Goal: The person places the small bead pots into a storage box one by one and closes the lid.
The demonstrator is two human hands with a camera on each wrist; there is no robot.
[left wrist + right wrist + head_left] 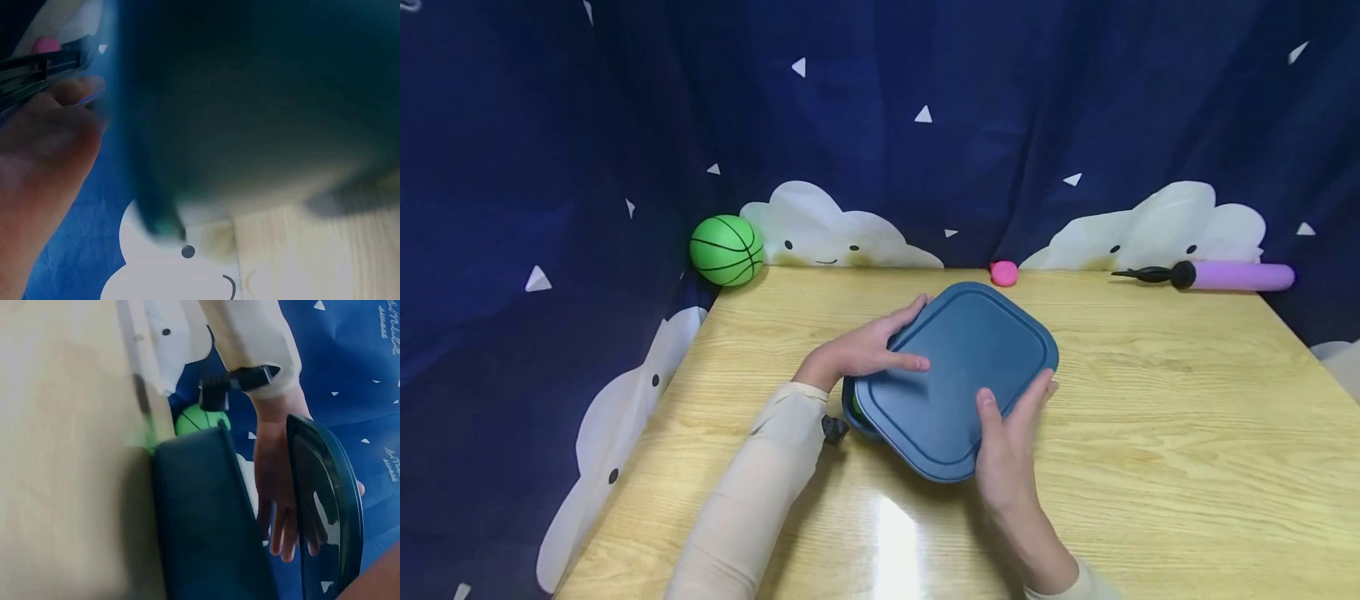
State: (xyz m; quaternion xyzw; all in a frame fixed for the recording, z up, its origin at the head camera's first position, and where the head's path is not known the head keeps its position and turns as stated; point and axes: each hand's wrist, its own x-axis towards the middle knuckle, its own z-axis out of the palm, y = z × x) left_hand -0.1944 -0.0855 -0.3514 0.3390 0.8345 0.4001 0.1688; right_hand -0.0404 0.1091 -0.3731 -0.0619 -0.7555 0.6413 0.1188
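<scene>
A dark blue rounded lid is tilted above a matching box, and a gap shows between them in the right wrist view. My left hand holds the lid's upper left edge, thumb on top and fingers underneath. At the lower right edge my right hand grips the same lid, its thumb on top and its fingers passing beneath. In the head view the lid hides most of the box; only its left rim shows, with a bit of green inside. The left wrist view is mostly blurred.
A green ball sits at the table's back left corner. Near the back edge lie a small pink round object and a purple hand pump with a black end. A dark blue curtain hangs behind and left of the wooden table.
</scene>
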